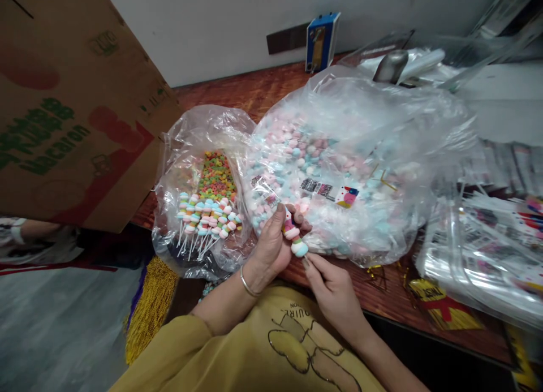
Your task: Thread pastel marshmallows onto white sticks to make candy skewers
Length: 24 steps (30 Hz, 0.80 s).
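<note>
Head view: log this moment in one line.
left hand: holding candy skewer; right hand: pinching its near end; more skewers: at smaller clear bag; larger clear bag: beyond hands

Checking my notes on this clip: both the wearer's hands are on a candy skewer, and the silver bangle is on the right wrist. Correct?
Not quite: the head view shows the silver bangle on the left wrist. The left hand and right hand are both on the candy skewer.
</note>
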{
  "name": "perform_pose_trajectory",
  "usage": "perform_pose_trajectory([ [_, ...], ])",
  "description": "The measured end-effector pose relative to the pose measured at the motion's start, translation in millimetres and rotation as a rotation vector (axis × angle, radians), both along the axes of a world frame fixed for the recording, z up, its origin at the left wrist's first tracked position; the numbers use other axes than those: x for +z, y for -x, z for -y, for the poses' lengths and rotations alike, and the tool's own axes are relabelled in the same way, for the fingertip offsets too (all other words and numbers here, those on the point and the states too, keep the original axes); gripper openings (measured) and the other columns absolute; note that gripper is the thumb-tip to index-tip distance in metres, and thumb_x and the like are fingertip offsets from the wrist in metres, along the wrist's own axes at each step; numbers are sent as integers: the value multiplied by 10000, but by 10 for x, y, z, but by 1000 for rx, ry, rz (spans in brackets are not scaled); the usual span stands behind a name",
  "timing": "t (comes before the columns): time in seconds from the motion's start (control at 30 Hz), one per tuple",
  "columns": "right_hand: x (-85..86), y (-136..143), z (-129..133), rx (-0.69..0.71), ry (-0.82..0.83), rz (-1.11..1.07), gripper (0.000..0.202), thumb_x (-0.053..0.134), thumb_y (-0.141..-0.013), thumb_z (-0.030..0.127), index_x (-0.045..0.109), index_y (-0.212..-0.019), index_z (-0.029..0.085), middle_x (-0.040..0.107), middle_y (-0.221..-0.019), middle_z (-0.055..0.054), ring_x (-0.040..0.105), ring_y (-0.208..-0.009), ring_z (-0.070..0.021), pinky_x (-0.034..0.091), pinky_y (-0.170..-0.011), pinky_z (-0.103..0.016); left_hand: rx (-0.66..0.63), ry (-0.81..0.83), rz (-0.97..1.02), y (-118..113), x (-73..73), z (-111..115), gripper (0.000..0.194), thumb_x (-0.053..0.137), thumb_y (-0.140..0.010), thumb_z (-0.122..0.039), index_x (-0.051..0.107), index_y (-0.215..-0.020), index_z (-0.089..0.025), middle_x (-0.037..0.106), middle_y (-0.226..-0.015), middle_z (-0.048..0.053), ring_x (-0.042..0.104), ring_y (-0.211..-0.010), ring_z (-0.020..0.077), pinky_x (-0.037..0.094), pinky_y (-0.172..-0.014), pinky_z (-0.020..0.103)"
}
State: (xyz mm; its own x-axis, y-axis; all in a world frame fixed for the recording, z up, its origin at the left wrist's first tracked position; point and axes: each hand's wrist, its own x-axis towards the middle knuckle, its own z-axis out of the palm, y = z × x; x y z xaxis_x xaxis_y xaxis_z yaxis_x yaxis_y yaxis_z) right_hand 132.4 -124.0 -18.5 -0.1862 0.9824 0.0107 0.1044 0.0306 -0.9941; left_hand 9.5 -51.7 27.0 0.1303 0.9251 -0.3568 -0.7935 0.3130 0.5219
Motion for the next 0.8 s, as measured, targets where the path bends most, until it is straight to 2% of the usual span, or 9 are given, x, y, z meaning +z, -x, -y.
perform_pose_trajectory([
  [0.1, -12, -49, -55, -191, -537, 532, 250, 517, -1002, 228, 749, -1012, 134, 592, -607, -22, 470, -550, -131, 328, -578, -282, 34, 19, -35, -27, 19, -2, 319, 781, -815, -439, 622, -838, -163, 578, -744, -11, 582, -693, 107, 522, -797, 268],
  [0.2, -3, -59, -80, -242, -680, 712, 241, 520, -993, 174, 753, -1009, 115, 538, -534, -12, 398, -505, -135, 270, -553, -316, 52, 32, -44, -45, 29, 11, 325, 772, -822, -447, 613, -819, -163, 578, -734, -10, 580, -697, 106, 517, -798, 266],
  [0.27, 4, -36, -69, -224, -513, 559, 274, 494, -1013, 235, 733, -938, 125, 539, -563, -16, 409, -515, -129, 277, -543, -301, 28, -3, -39, -44, 18, 21, 337, 778, -812, -463, 613, -829, -170, 566, -703, -17, 585, -689, 116, 518, -789, 275],
  [0.4, -20, 29, -25, -3, 179, -128, 391, 426, -1036, 475, 642, -923, 169, 422, -533, 57, 330, -451, -98, 261, -455, -240, -69, -53, 12, -5, -42, 18, 356, 791, -791, -485, 630, -867, -176, 570, -687, -21, 613, -712, 136, 529, -825, 310],
  [0.47, -42, 38, -21, 82, 383, -368, 417, 446, -1011, 550, 629, -970, 178, 343, -502, 95, 250, -419, -85, 217, -422, -226, -93, -41, 19, 23, -67, -2, 367, 807, -776, -476, 652, -894, -165, 633, -784, 10, 643, -788, 148, 533, -845, 308],
  [0.53, -44, 20, -38, 75, 400, -396, 414, 503, -982, 564, 645, -952, 176, 334, -508, 95, 252, -435, -83, 224, -432, -224, -84, -56, -16, 53, -78, -32, 366, 831, -760, -426, 674, -960, -162, 685, -940, 45, 663, -864, 159, 540, -848, 304],
  [0.6, -16, -15, -66, -3, 304, -286, 385, 561, -957, 539, 665, -877, 176, 410, -560, 56, 355, -507, -101, 309, -488, -232, -38, -91, -69, 85, -78, -65, 357, 862, -732, -323, 682, -1005, -182, 704, -1013, 45, 667, -862, 147, 547, -828, 289],
  [0.7, 59, -68, -100, -142, 153, -126, 337, 606, -929, 487, 674, -801, 182, 562, -704, -10, 507, -695, -159, 429, -644, -268, 12, -113, -123, 131, -72, -104, 341, 888, -676, -195, 685, -950, -185, 716, -922, 15, 665, -796, 117, 542, -784, 237],
  [0.8, 121, -92, -101, -222, 125, -72, 286, 605, -928, 445, 661, -817, 188, 603, -730, -17, 531, -699, -170, 441, -642, -273, 30, -91, -155, 164, -73, -112, 297, 886, -667, -163, 681, -880, -176, 719, -861, 6, 688, -789, 126, 549, -769, 229],
])
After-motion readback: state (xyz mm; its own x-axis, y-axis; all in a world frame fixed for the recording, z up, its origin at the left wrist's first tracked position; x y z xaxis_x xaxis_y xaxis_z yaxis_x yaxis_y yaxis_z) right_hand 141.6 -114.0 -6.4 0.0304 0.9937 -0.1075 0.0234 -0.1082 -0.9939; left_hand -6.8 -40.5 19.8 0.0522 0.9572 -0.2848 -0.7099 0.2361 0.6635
